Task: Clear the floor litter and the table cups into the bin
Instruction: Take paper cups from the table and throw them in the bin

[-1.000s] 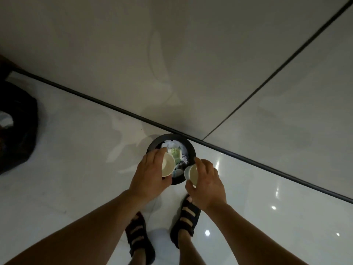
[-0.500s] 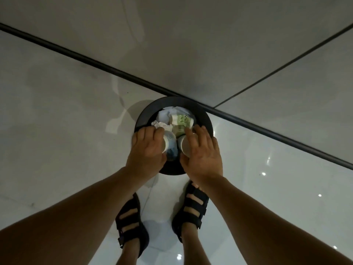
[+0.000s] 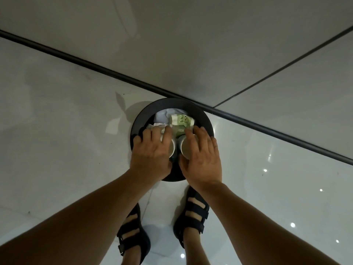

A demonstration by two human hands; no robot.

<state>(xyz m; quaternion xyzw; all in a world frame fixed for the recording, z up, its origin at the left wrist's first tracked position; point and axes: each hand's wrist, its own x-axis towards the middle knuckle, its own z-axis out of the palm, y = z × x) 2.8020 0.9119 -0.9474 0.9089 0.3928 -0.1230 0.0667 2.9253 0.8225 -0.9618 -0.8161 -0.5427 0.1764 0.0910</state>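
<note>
Looks like the drop-off step: 2 cups down at the mouth of the black bin point(image 3: 204, 119), parked on the floor point(image 3: 66, 131) right up against the dark skirting strip point(image 3: 95, 64). Left hand point(image 3: 150, 155) draped over the left cup point(image 3: 172, 150), fingers spread and only gently bent. Right hand point(image 3: 202, 159) same deal over the right cup point(image 3: 186, 151). Thumbs mostly tucked out of sight, so can't tell between actual gripping and plain pressing from above. Both cups side by side, touching or nearly so, open mouths tipped toward the camera, sitting on top of the rubbish rather than sunk into it.

Bin looks pretty full: green carton point(image 3: 182, 120) and crumpled paper point(image 3: 158, 124) heaped just past the fingertips, close to rim level.

So, tips for doing this bit right:
- Push down gently and evenly with flat fingers, no need for crushing.
- Nudge the cups toward the middle, away from the near rim, to avoid a roll-out onto the tiles.
- Let go with 1 hand at a time and watch for spring-back from the paper underneath.
- Keep the pressure centred. Probably a light bin, so easy to tip with a lopsided shove.
</note>
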